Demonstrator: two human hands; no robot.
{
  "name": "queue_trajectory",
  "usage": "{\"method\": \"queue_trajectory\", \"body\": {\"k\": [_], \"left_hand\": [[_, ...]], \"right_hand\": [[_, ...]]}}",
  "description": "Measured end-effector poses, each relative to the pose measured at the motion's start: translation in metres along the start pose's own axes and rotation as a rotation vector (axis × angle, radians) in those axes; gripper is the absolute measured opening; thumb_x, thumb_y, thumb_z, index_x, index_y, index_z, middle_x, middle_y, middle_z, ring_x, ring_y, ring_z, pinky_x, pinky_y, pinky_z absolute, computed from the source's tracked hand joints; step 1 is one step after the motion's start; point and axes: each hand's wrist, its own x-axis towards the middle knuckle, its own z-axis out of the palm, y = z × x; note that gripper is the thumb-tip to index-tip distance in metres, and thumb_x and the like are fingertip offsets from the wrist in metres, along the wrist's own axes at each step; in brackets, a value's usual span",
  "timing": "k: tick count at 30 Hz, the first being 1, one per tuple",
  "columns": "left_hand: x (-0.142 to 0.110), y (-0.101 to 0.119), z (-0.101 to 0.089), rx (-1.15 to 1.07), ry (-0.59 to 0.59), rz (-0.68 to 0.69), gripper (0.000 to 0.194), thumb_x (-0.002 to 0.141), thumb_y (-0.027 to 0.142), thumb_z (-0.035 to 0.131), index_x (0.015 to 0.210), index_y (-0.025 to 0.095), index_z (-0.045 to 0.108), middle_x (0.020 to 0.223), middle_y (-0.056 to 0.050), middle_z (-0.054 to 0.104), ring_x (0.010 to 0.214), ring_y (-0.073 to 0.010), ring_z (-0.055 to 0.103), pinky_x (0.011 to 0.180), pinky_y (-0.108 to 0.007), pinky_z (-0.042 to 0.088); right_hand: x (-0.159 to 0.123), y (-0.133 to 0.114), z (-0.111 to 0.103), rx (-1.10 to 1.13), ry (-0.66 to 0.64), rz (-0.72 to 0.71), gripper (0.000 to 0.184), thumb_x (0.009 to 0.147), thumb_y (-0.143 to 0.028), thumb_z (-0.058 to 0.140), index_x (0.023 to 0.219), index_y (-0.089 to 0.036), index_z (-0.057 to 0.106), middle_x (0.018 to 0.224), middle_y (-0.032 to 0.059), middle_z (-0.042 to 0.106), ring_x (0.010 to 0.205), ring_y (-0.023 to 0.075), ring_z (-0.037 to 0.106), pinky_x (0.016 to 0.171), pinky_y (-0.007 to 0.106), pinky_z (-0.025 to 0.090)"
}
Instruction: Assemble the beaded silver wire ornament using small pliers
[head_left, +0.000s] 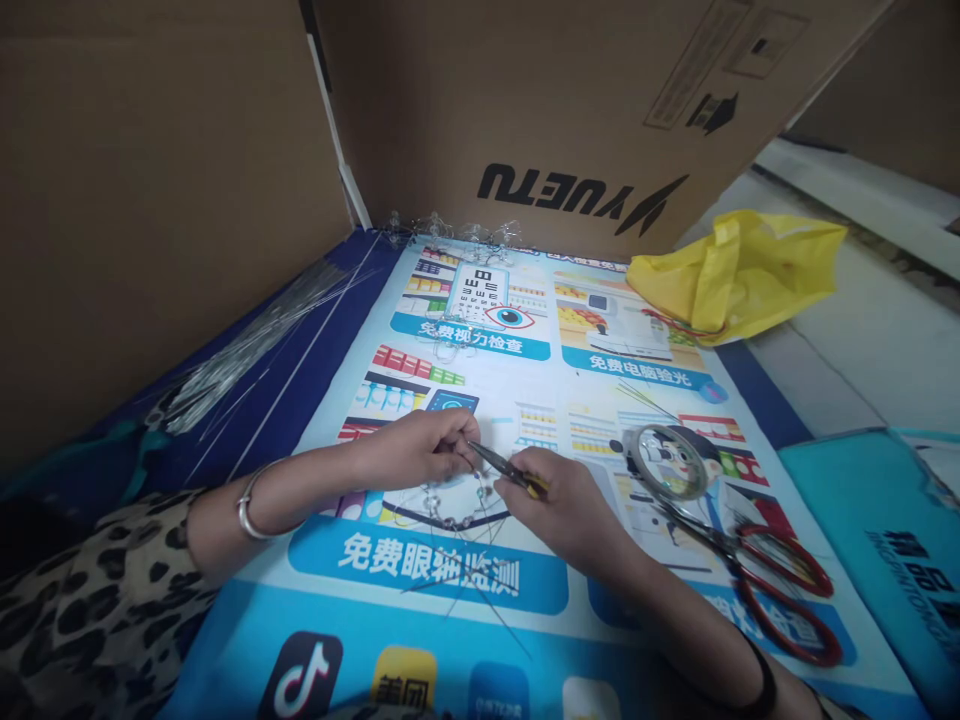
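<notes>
My left hand (420, 450) is closed in a pinch on a thin wire with small clear beads (448, 512) that loops down onto the printed poster mat (480, 390). My right hand (566, 510) is closed round small pliers (504, 466) with a yellow handle. The plier tips point left and meet the wire right at my left fingertips. A silver bangle (251, 505) circles my left wrist, and a dark band sits on my right wrist.
A bundle of thin wires (247, 350) lies at the left. Red-handled scissors (780, 590) and a clear tape roll (670, 462) lie right of my hands. A yellow plastic bag (739, 270) sits far right. Cardboard boxes (570, 110) wall the back and left.
</notes>
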Motion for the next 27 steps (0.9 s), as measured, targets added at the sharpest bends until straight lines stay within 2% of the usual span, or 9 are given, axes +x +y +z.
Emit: {"method": "queue_trajectory", "body": {"k": [5, 9, 15, 23, 27], "left_hand": [[-0.0004, 0.0028, -0.0027, 0.052, -0.021, -0.052, 0.016, 0.080, 0.026, 0.053, 0.091, 0.015, 0.059, 0.070, 0.002, 0.057, 0.060, -0.0082, 0.048, 0.054, -0.019, 0.035], [-0.0017, 0.0045, -0.0046, 0.114, -0.048, -0.074, 0.024, 0.080, 0.030, 0.053, 0.095, 0.015, 0.065, 0.068, 0.001, 0.058, 0.060, -0.0090, 0.048, 0.054, -0.019, 0.035], [-0.0018, 0.0039, -0.0044, 0.154, -0.054, -0.044, 0.023, 0.082, 0.028, 0.050, 0.090, 0.015, 0.066, 0.066, 0.002, 0.056, 0.057, -0.0079, 0.045, 0.053, -0.018, 0.033], [-0.0006, 0.0043, -0.0026, 0.269, -0.018, 0.016, 0.022, 0.083, 0.028, 0.048, 0.081, 0.014, 0.065, 0.068, 0.001, 0.057, 0.062, -0.0094, 0.048, 0.055, -0.018, 0.032], [-0.0015, 0.0007, -0.0025, 0.228, -0.012, 0.030, 0.021, 0.083, 0.029, 0.049, 0.082, 0.014, 0.064, 0.071, 0.000, 0.059, 0.064, -0.0100, 0.050, 0.057, -0.019, 0.034]], "right_hand": [[-0.0007, 0.0039, 0.0011, 0.042, 0.051, 0.031, 0.025, 0.076, -0.031, 0.049, 0.057, -0.019, 0.038, 0.051, -0.0053, 0.037, 0.050, 0.0078, 0.036, 0.047, 0.022, 0.021], [-0.0017, 0.0054, 0.0026, 0.076, 0.079, 0.045, 0.024, 0.077, -0.033, 0.049, 0.059, -0.019, 0.042, 0.053, -0.0049, 0.040, 0.051, 0.0080, 0.037, 0.047, 0.021, 0.023], [-0.0037, 0.0058, 0.0065, 0.102, 0.119, 0.066, 0.020, 0.078, -0.034, 0.051, 0.064, -0.019, 0.050, 0.057, -0.0034, 0.049, 0.054, 0.0092, 0.044, 0.047, 0.021, 0.026], [-0.0030, 0.0031, 0.0075, 0.139, 0.126, 0.078, 0.020, 0.078, -0.034, 0.052, 0.065, -0.019, 0.052, 0.058, -0.0037, 0.049, 0.055, 0.0094, 0.045, 0.048, 0.021, 0.028], [-0.0028, 0.0057, 0.0025, 0.158, 0.134, 0.004, 0.024, 0.080, -0.037, 0.051, 0.064, -0.019, 0.050, 0.058, -0.0040, 0.047, 0.055, 0.0090, 0.044, 0.049, 0.020, 0.030]]}}
